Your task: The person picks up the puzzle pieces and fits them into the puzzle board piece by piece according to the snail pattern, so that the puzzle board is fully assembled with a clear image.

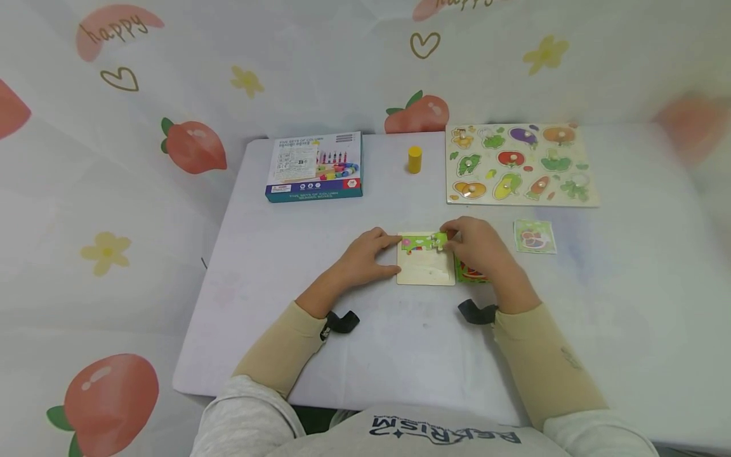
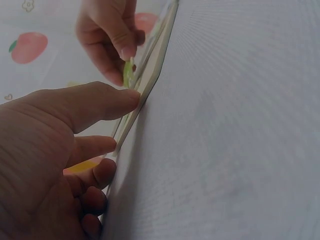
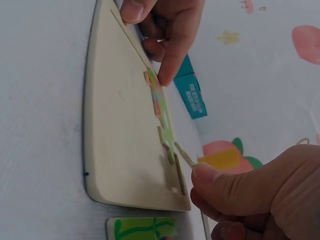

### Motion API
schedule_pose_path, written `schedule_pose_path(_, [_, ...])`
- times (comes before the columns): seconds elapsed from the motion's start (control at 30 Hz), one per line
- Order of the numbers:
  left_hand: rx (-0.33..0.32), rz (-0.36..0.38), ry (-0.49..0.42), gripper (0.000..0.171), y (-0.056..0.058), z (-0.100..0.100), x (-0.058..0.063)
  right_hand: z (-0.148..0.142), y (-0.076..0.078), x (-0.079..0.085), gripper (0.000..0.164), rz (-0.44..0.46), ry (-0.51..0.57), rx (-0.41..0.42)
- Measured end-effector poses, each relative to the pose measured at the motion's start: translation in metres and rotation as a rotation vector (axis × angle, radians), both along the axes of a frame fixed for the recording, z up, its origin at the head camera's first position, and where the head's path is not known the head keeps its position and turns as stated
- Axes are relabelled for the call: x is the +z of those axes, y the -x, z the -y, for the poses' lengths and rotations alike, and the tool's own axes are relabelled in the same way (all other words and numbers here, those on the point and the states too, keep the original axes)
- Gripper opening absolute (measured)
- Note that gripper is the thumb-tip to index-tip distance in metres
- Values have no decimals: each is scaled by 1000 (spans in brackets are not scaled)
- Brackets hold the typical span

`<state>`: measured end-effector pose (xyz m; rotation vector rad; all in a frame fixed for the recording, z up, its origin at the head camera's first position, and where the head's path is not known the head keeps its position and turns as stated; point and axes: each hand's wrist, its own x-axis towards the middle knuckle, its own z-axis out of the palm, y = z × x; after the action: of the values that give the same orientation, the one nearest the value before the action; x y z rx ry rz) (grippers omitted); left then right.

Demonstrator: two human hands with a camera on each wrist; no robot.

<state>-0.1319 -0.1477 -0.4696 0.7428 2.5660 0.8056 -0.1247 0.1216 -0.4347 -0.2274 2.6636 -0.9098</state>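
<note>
The right hand (image 1: 476, 244) pinches a puzzle piece (image 2: 128, 75) (probably light and stiff, best held by its edges) near the board's (image 1: 425, 273) far right corner; the loosely spread left hand (image 1: 365, 257) touches the left edge.

Left hand (image 1: 364, 257) touches puzzle board (image 1: 425, 271); right hand (image 1: 478, 244) pinches green piece (image 1: 439, 240).
</note>
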Motion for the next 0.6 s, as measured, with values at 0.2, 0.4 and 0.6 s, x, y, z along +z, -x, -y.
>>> schedule_pose_path(0.2, [1, 4, 8, 68, 0, -1, 1, 2, -2, 1, 34, 8, -30, 6])
schedule_pose_path(0.4, [6, 2, 13, 68, 1, -2, -1, 5, -2, -1, 34, -15, -56, 6])
schedule_pose_path(0.6, [7, 0, 10, 67, 0, -1, -1, 7, -3, -4, 32, -54, -91, 7])
